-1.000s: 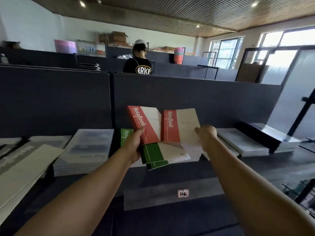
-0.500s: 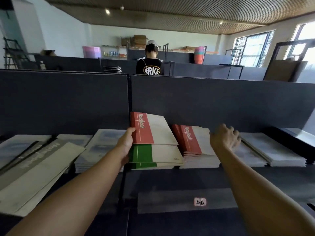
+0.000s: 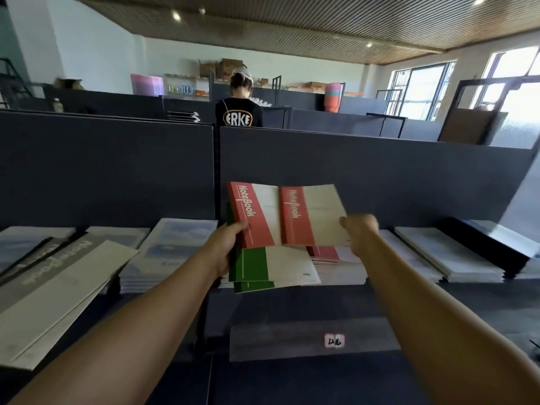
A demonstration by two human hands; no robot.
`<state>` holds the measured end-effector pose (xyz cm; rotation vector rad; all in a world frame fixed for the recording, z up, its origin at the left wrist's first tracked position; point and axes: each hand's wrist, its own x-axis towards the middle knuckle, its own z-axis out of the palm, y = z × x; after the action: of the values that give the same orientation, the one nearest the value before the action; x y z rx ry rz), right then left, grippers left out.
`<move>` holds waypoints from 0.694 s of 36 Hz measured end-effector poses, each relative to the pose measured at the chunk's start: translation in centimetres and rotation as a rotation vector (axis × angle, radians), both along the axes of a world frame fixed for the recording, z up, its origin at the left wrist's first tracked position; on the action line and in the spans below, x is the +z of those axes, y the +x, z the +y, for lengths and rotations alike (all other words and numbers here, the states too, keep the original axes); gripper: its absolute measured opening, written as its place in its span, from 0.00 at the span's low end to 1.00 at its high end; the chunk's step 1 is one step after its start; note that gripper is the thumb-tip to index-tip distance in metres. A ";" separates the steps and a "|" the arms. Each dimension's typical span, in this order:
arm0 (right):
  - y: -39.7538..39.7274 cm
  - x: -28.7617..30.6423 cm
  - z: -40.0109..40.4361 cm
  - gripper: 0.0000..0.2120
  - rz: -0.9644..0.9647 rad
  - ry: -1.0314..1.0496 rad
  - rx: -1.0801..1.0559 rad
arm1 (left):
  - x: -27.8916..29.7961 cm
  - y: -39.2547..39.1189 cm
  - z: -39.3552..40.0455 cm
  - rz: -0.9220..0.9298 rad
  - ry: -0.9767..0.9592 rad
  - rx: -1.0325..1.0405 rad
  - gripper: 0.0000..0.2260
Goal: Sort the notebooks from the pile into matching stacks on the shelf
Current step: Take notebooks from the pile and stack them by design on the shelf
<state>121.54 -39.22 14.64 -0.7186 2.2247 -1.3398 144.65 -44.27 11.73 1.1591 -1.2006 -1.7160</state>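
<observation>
my left hand [image 3: 226,247] grips a fanned bunch: red notebook [image 3: 251,214] on top, green notebooks [image 3: 271,267] under. my right hand [image 3: 361,235] pinches a second red notebook [image 3: 309,214], raised above the red stack [image 3: 336,261] on the shelf [image 3: 292,305].

1. One head-worn wide-angle view looked forward and slightly down, close over both forearms.
2. The shelf [image 3: 292,302] filled the lower frame; partition panels [image 3: 365,176] crossed mid-frame; ceiling [image 3: 292,21] occupied the top.
</observation>
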 end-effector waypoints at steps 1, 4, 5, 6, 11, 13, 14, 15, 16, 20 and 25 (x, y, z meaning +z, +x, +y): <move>0.2 0.6 1.1 0.21 0.078 0.100 -0.016 | 0.0 0.2 -0.2 -0.010 -0.006 0.006 0.11; -1.7 -0.5 2.3 0.24 0.556 0.431 0.048 | -0.1 0.7 -0.6 -0.015 0.008 0.030 0.13; -2.7 -0.9 2.2 0.23 0.520 0.396 0.044 | -0.2 0.9 -0.6 -0.022 0.012 0.041 0.14; -3.3 -1.3 2.1 0.22 0.383 0.290 0.033 | -0.1 1.0 -0.6 -0.042 0.008 0.050 0.15; -3.9 -2.6 1.2 0.15 0.236 0.169 -0.101 | -0.2 1.5 -1.0 -0.127 -0.029 0.086 0.13; -3.7 -2.9 1.1 0.18 0.414 0.266 -0.083 | -0.1 1.7 -1.0 -0.095 -0.007 0.083 0.12; -3.3 -2.8 1.2 0.20 0.537 0.301 -0.102 | -0.1 1.7 -1.0 -0.082 0.003 0.081 0.12; -2.8 -2.8 1.1 0.21 0.644 0.296 -0.119 | 0.0 1.7 -1.0 -0.074 0.009 0.078 0.12; -2.3 -2.6 0.9 0.21 0.727 0.258 -0.097 | 0.0 1.7 -1.0 -0.063 0.011 0.070 0.13; 1.2 -1.3 -0.2 0.25 0.416 0.094 0.274 | 0.2 0.8 -0.5 0.002 0.031 0.038 0.11; 3.4 -0.1 -1.0 0.09 0.018 -0.026 0.350 | 0.1 0.0 -0.5 0.009 -0.015 0.023 0.10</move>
<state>124.89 -40.21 14.57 -1.0754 1.9799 -1.1909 144.69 -44.73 11.84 1.1506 -1.1881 -1.6913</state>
